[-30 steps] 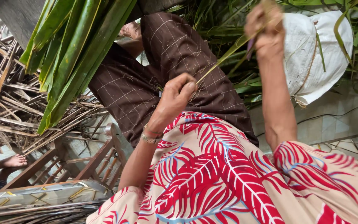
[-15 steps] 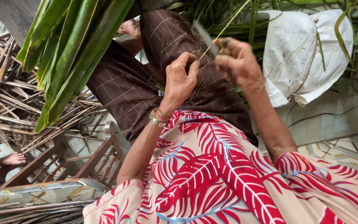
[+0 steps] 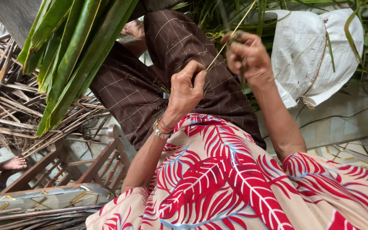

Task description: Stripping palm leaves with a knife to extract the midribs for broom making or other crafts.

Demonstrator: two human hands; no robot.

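So the left hand (image 3: 185,91) pinches the thin leaf midrib (image 3: 228,39) over the lap, fingers clamped, keeping it taut. Right hand (image 3: 247,55) is fisted around something higher up, probably a knife; too blurred to tell.

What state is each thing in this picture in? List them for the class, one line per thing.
Left hand: closed, pinching the thin pale leaf rib.
Right hand: closed on a blurred tool, touching the rib.
Thin pale leaf rib: taut, slanting between the hands.
Long green leaves: fresh, bundled, slanting down.
Dry brown strips: heaped loosely.
White woven sack: crumpled among the leaves.
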